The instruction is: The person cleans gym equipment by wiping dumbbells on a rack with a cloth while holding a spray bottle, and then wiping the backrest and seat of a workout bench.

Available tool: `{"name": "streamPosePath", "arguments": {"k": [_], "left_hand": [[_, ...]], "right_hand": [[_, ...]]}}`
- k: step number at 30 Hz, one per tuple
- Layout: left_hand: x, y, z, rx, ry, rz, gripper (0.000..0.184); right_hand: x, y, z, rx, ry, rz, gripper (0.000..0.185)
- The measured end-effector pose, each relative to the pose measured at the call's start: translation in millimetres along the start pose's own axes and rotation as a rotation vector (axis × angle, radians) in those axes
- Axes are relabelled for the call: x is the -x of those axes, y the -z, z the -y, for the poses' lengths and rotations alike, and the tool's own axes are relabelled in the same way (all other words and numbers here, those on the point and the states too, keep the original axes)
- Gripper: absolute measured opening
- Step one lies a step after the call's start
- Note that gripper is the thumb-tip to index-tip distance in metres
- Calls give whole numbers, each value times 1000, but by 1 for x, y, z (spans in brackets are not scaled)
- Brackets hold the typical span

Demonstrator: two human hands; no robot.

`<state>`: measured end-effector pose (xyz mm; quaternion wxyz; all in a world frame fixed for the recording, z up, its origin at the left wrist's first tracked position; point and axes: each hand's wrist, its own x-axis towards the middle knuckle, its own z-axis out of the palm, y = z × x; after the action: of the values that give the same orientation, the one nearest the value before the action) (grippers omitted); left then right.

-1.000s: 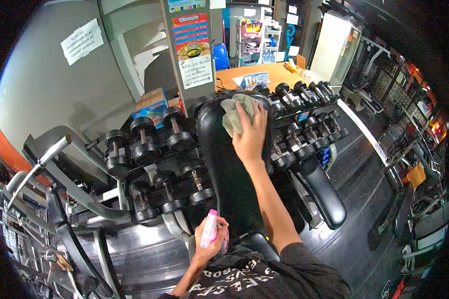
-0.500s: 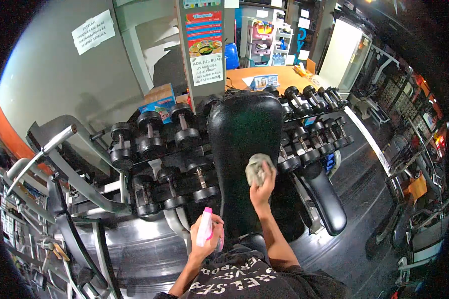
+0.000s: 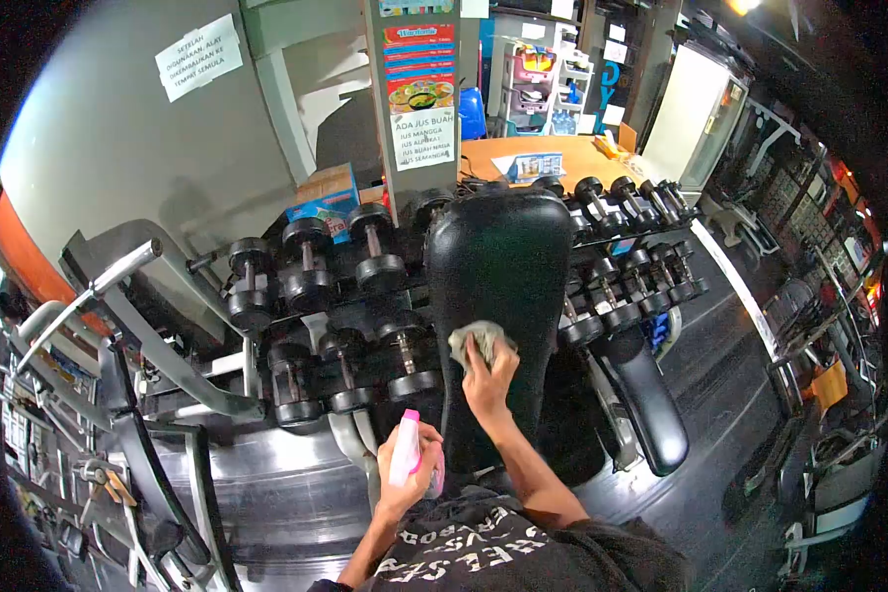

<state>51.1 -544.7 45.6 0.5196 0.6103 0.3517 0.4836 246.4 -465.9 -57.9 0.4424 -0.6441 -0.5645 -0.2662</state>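
Observation:
A black padded bench backrest stands tilted up in front of me. My right hand presses a crumpled grey-green cloth onto the left part of the pad, about midway up. Lower down, beside the pad's left edge, my left hand is wrapped round a pink and white spray bottle. Its pink nozzle points up and away from me. Most of the bottle's body is hidden by the fingers.
Two tiers of black dumbbells run behind the bench on both sides. A second black bench pad is at the right. Grey metal gym frames crowd the left. Beyond the rack is an orange-topped counter with papers on it.
My right hand has swept the cloth left across the pad, from its right side to its left. My left hand holds the spray bottle in nearly the same place. The view has shifted slightly.

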Motion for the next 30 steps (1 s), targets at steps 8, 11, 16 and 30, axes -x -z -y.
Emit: {"name": "streamPosePath", "arguments": {"k": [8, 11, 16, 30], "left_hand": [[-1, 3, -6, -11, -16, -27, 6], [-1, 0, -5, 21, -31, -57, 6], [1, 2, -15, 27, 21, -4, 6], [11, 17, -10, -23, 25, -60, 8]], "right_hand": [[-66, 50, 8, -418, 20, -172, 51], [-149, 63, 38, -214, 28, -204, 67], [-156, 29, 42, 54, 91, -63, 68], [-70, 54, 22, -348, 126, -14, 57]]}}
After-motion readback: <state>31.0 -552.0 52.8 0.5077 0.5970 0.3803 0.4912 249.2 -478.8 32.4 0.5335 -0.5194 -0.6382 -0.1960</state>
